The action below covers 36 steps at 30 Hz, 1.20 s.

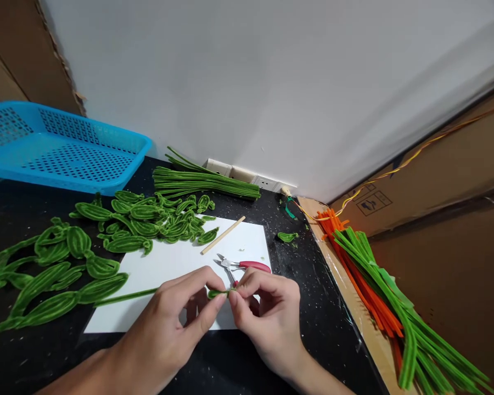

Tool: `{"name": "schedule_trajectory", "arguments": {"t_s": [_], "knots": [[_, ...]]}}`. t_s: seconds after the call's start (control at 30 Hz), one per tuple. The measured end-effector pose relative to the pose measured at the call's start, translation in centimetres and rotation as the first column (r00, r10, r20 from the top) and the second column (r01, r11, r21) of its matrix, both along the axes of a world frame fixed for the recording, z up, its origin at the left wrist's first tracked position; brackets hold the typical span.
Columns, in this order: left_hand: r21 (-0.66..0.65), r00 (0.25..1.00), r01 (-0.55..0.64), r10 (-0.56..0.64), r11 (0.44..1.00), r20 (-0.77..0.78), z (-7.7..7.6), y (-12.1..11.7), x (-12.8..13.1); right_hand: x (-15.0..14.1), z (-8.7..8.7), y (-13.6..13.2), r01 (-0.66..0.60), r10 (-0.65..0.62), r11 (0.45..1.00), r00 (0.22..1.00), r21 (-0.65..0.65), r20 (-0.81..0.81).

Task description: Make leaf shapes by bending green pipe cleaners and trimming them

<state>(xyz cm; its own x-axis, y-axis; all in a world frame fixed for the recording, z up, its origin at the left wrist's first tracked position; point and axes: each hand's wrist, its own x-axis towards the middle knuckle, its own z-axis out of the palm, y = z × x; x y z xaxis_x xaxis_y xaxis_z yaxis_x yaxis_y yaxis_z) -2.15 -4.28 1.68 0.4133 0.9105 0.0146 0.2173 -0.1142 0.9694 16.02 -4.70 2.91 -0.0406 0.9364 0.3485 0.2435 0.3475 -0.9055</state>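
Note:
Between the fingertips of my left hand (185, 315) and my right hand (267, 312), a green pipe cleaner (125, 298) is pinched, its near end bent into a small loop. Its straight length runs out to the left past my left hand. Both hands are closed, thumbs against forefingers, over a white sheet (177, 263). Just beyond my right hand lie cutting pliers (253, 265) with red handles, jaws spread, partly hidden by my fingers. A thin wooden stick (223, 235) rests farther up the sheet.
Green leaf shapes (144, 219) made of pipe cleaner pile up on the left. Behind them lies a green pipe cleaner bundle (206, 182) by wall sockets (241, 174). A blue basket (78, 153) stands back left. Orange pipe cleaners (366, 291) and green ones lie on cardboard at right.

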Motion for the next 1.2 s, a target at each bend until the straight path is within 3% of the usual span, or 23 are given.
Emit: {"name": "schedule_trajectory", "arguments": {"t_s": [0.07,0.13,0.23,0.33,0.6,0.77,1.03,1.2], "knots": [[0.128,0.999,0.008,-0.004,0.992,-0.032,0.3,0.1,-0.1,0.0,0.1,0.0,-0.003,0.003,1.0,1.0,-0.029,0.015],[0.159,0.999,0.011,-0.003,0.987,-0.048,0.5,0.2,-0.1,0.1,0.1,0.0,-0.019,0.021,0.999,0.998,-0.028,0.063],[0.011,0.999,-0.022,0.022,1.0,-0.042,0.4,0.4,-0.1,0.2,-0.1,0.0,-0.055,0.03,0.994,0.972,0.1,0.232],[-0.148,0.998,-0.063,0.063,0.987,-0.004,0.0,0.6,-0.1,0.2,-0.5,-0.1,-0.114,-0.022,0.952,0.899,0.284,0.437],[-0.165,0.994,-0.104,0.107,0.981,0.009,0.1,0.8,-0.1,-0.2,-1.2,-0.5,-0.144,-0.155,0.877,0.819,0.458,0.553],[-0.262,0.988,-0.083,0.114,0.962,0.106,0.4,0.4,0.1,-0.1,-1.5,-0.7,-0.229,-0.27,0.762,0.738,0.606,0.619],[-0.383,0.954,0.022,0.095,0.924,0.284,0.8,1.5,0.1,1.4,-0.8,0.4,-0.311,-0.237,0.727,0.723,0.612,0.649],[-0.432,0.946,0.074,0.073,0.899,0.314,1.0,1.8,0.1,2.4,0.2,0.6,-0.404,-0.217,0.695,0.671,0.595,0.709]]}}
